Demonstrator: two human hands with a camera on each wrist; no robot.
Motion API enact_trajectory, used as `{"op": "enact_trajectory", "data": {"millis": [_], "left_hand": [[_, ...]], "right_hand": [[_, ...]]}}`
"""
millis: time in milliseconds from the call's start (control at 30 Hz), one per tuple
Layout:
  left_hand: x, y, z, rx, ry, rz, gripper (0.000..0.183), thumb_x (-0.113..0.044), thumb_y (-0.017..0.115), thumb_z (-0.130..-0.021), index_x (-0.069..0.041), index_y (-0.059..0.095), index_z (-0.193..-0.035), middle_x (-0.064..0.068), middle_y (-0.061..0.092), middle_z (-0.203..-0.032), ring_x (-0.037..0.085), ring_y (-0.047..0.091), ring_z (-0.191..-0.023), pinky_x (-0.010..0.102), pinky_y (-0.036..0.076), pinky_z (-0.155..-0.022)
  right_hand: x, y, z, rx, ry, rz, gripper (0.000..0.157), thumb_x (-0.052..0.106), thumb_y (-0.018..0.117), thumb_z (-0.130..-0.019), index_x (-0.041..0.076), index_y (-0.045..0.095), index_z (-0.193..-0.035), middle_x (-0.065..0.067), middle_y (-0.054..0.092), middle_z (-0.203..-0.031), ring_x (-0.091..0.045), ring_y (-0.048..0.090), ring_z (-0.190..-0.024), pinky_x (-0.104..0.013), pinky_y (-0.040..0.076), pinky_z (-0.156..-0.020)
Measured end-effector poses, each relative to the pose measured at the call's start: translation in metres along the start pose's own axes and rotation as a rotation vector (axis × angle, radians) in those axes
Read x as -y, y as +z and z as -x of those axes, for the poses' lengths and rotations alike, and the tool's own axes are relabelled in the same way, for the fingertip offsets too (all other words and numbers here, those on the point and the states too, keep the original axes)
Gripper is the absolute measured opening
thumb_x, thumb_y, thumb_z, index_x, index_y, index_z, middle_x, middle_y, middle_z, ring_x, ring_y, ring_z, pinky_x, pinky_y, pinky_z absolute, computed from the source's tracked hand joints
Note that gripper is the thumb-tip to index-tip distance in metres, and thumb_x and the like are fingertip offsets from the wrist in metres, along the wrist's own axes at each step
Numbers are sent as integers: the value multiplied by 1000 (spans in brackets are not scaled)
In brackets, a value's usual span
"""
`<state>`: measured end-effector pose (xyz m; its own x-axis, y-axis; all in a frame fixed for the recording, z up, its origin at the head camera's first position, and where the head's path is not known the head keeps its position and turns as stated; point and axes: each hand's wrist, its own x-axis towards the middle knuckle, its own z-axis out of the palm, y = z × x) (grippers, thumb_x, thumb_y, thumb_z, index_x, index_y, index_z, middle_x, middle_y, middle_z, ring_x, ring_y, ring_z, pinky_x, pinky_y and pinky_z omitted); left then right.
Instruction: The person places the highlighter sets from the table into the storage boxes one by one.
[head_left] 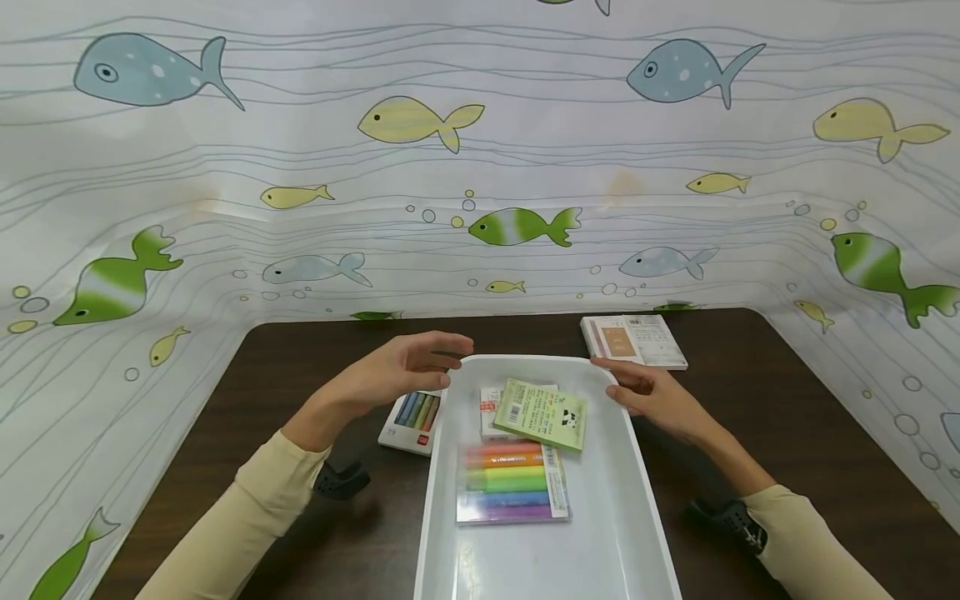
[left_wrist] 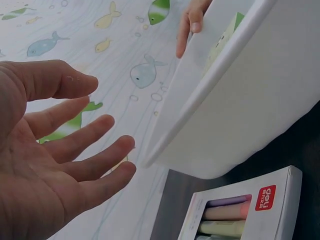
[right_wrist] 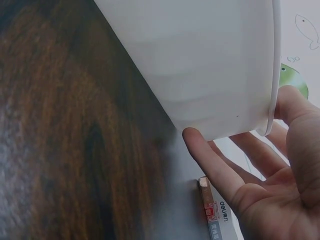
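A white plastic bin [head_left: 637, 500] stands at the middle of the dark table. My left hand [head_left: 405, 371] hovers at its far left corner, fingers spread apart and holding nothing; the left wrist view shows a gap between fingers and rim. My right hand [head_left: 660, 400] is at the far right corner, its thumb by the rim and its loosely extended fingers along the outside. In the bin lie a clear pack of rainbow-coloured markers [head_left: 510, 483], a green box [head_left: 540, 414] with a cow picture, and a white box [head_left: 491, 408] partly hidden beneath it.
A white box of coloured pens [head_left: 412, 421] lies left of the bin, partly behind its wall. Flat white boxes [head_left: 645, 340] lie at the table's back right. A fish-patterned sheet [head_left: 420, 183] surrounds the table's back and sides.
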<state>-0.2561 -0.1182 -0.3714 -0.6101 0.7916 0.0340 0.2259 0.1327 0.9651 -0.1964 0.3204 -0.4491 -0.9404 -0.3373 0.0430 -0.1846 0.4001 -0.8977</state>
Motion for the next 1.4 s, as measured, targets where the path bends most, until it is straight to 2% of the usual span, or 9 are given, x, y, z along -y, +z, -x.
{"op": "enact_trajectory", "data": {"millis": [233,567,800,1000,1300,1400], "left_hand": [[4,-2,3,-28,-10,-13,50,-6,63,-101,-8,50,-149,9,49,-150,40,45,-136,55,46,-102],[17,-14,12,-105,-50,-101,48,-8,63,-102,-13,52,-148,15,48,-149,38,49,-134,50,47,-103],[26,-20,12,-132,-61,-114,49,-2,60,-101,-11,51,-148,14,49,-148,42,48,-134,51,46,-103],[38,-26,10,-158,-85,-151,49,4,58,-100,-12,53,-146,16,49,-147,40,49,-133,51,47,-101],[56,-35,10,-210,-142,-300,51,-1,63,-99,-14,54,-147,8,48,-150,36,46,-136,54,49,-98],[59,-38,12,-178,-138,-329,52,-4,66,-98,-13,53,-148,8,45,-152,38,42,-138,58,46,-100]], "right_hand": [[-3,0,2,-8,-8,7,50,22,64,-104,17,52,-151,-19,61,-135,-33,64,-103,-36,58,-82],[-2,-1,0,-2,-10,10,50,22,64,-103,17,52,-151,-19,59,-138,-34,63,-105,-36,58,-83],[-2,-1,0,2,-15,9,50,22,63,-104,17,51,-152,-18,61,-133,-31,63,-101,-37,58,-80],[-1,-2,1,-3,-10,2,50,22,64,-104,17,51,-152,-18,63,-131,-32,64,-100,-38,59,-80],[2,-2,1,0,-3,10,50,22,63,-104,16,51,-152,-19,63,-130,-33,62,-100,-37,58,-80],[2,-2,0,5,4,1,50,22,63,-104,17,51,-152,-19,64,-128,-34,62,-100,-37,58,-81]]}}
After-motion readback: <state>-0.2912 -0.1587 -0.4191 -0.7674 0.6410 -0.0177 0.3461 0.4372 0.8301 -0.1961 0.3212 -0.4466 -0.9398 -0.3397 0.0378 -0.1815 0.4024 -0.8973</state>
